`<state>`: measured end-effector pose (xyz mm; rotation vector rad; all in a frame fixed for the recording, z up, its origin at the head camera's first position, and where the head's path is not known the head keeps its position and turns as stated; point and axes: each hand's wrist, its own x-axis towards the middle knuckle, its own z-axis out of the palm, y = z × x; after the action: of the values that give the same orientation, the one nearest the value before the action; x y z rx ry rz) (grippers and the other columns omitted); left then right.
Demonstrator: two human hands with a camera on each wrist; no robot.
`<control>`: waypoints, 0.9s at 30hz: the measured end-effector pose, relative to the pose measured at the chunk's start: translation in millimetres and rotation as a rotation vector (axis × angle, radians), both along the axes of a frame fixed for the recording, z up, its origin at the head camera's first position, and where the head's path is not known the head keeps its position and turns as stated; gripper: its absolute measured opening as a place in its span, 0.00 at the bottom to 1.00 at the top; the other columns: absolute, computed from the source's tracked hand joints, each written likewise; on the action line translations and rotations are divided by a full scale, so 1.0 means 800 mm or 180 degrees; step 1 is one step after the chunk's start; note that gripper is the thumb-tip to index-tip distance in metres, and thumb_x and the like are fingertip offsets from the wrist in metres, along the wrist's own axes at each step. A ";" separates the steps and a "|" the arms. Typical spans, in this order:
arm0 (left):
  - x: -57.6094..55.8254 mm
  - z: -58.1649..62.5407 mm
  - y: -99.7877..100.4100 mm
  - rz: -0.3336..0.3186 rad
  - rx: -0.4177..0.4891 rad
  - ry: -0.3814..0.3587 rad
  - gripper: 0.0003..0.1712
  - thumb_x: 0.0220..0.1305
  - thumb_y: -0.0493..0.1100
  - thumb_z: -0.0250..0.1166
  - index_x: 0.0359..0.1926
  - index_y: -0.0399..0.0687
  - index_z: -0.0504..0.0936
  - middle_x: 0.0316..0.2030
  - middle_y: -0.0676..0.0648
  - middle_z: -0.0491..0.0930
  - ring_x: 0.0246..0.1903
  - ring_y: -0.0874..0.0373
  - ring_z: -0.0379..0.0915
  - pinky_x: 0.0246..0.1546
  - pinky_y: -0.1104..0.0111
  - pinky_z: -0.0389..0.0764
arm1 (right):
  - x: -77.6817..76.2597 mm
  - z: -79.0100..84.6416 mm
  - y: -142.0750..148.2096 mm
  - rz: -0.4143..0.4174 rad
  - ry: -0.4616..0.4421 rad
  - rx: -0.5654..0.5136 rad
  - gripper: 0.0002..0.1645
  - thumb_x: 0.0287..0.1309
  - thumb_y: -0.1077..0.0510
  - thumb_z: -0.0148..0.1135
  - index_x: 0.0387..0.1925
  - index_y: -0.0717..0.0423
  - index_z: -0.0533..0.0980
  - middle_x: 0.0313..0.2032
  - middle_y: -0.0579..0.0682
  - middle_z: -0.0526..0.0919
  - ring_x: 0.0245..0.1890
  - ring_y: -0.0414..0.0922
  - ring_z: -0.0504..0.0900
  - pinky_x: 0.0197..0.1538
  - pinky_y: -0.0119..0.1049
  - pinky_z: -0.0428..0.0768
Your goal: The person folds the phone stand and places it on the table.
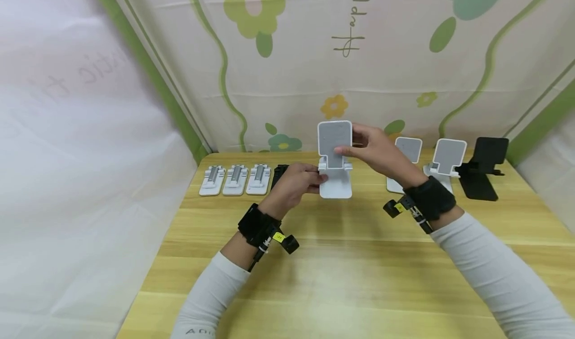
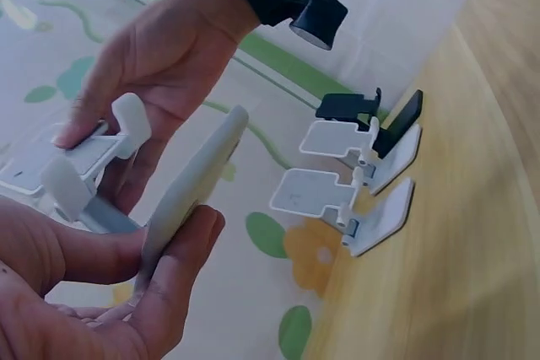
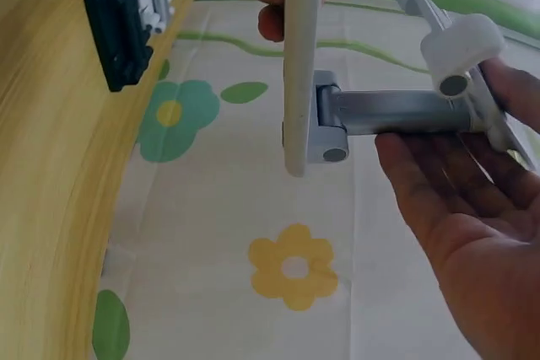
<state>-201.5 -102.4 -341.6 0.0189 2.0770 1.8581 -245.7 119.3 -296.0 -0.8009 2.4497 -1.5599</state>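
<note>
Both hands hold up a white phone stand [image 1: 336, 188] with a grey pad, raised above the table and unfolded. By the edge of its base, my left hand [image 1: 294, 183] grips it between thumb and fingers. At the upper plate, my right hand [image 1: 379, 152] has its thumb on the grey pad and its fingers behind. The right wrist view shows the silver support arm [image 3: 396, 111] stretching between the base and the plate, with the right fingers curled beneath it. In the left wrist view, the base [image 2: 198, 174] stands on edge in the left hand's pinch.
Three folded white stands [image 1: 235, 181] line the table's back left, beside a folded black one [image 1: 279, 171] partly hidden by the left hand. At the right stand two unfolded white stands [image 1: 450, 155] and an unfolded black stand [image 1: 490, 155]. A flowered curtain [image 1: 296, 79] hangs behind the wooden table [image 1: 332, 279].
</note>
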 end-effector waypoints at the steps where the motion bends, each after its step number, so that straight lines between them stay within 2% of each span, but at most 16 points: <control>1: 0.001 0.003 0.000 -0.0009 -0.0015 0.0007 0.20 0.70 0.34 0.64 0.61 0.31 0.80 0.54 0.35 0.84 0.49 0.47 0.86 0.51 0.60 0.88 | 0.001 0.000 0.001 -0.0012 0.0022 -0.0043 0.30 0.67 0.53 0.69 0.67 0.56 0.74 0.58 0.58 0.82 0.55 0.44 0.85 0.53 0.34 0.85; 4: 0.001 0.008 -0.001 -0.0028 -0.0038 0.0026 0.20 0.69 0.34 0.64 0.60 0.31 0.81 0.54 0.35 0.84 0.47 0.49 0.86 0.50 0.61 0.88 | 0.003 0.000 0.001 -0.0074 0.0140 -0.0103 0.29 0.66 0.55 0.69 0.65 0.58 0.75 0.55 0.59 0.84 0.49 0.37 0.85 0.49 0.28 0.85; 8: 0.002 0.010 -0.002 -0.0035 -0.0037 0.0008 0.18 0.70 0.34 0.64 0.58 0.29 0.81 0.54 0.34 0.84 0.43 0.53 0.86 0.47 0.63 0.88 | 0.006 -0.003 -0.005 -0.0222 0.0348 -0.0066 0.27 0.64 0.56 0.71 0.62 0.58 0.77 0.51 0.58 0.86 0.44 0.36 0.86 0.45 0.26 0.84; 13: 0.005 0.008 -0.001 -0.0076 0.0049 -0.0041 0.17 0.71 0.33 0.63 0.57 0.27 0.81 0.52 0.33 0.84 0.37 0.57 0.85 0.42 0.66 0.88 | 0.008 -0.013 -0.010 -0.0470 0.0615 0.0001 0.22 0.62 0.59 0.72 0.57 0.57 0.80 0.48 0.56 0.87 0.42 0.41 0.88 0.41 0.25 0.83; 18: 0.005 0.006 0.002 -0.0119 0.0057 -0.0075 0.17 0.71 0.33 0.63 0.57 0.27 0.81 0.51 0.33 0.84 0.36 0.57 0.84 0.45 0.64 0.89 | 0.008 -0.017 -0.010 -0.0580 0.0765 0.0060 0.19 0.62 0.61 0.72 0.54 0.57 0.81 0.47 0.58 0.88 0.43 0.51 0.90 0.38 0.23 0.82; 21: 0.004 0.005 0.003 -0.0088 0.0022 -0.0103 0.17 0.71 0.33 0.63 0.57 0.27 0.80 0.52 0.33 0.84 0.37 0.57 0.84 0.45 0.64 0.89 | 0.008 -0.017 -0.010 -0.0586 0.0806 0.0144 0.21 0.61 0.62 0.73 0.56 0.56 0.81 0.47 0.57 0.88 0.43 0.52 0.90 0.39 0.27 0.83; 23: 0.002 0.003 0.003 -0.0052 -0.0017 -0.0103 0.18 0.71 0.34 0.63 0.58 0.28 0.80 0.52 0.34 0.84 0.38 0.56 0.84 0.46 0.63 0.88 | 0.008 -0.017 -0.010 -0.0575 0.0927 0.0200 0.23 0.61 0.61 0.73 0.58 0.55 0.80 0.49 0.56 0.88 0.45 0.51 0.89 0.43 0.34 0.85; 25: 0.001 0.001 0.002 -0.0019 -0.0068 -0.0105 0.17 0.71 0.34 0.63 0.58 0.29 0.81 0.52 0.34 0.84 0.38 0.56 0.85 0.46 0.63 0.89 | 0.009 -0.014 -0.011 -0.0554 0.1179 0.0223 0.25 0.60 0.61 0.73 0.59 0.56 0.79 0.51 0.56 0.86 0.50 0.52 0.87 0.50 0.40 0.85; 27: -0.001 -0.001 0.001 0.0007 -0.0109 -0.0108 0.17 0.71 0.34 0.63 0.57 0.29 0.81 0.51 0.34 0.85 0.37 0.56 0.85 0.46 0.62 0.89 | 0.010 -0.010 -0.012 -0.0542 0.1583 0.0211 0.24 0.60 0.62 0.73 0.58 0.57 0.80 0.52 0.57 0.85 0.50 0.53 0.84 0.53 0.45 0.83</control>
<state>-202.3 -101.3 -342.6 -0.0234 2.0862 1.8113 -238.0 109.9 -303.9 -1.1067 2.9673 -1.4596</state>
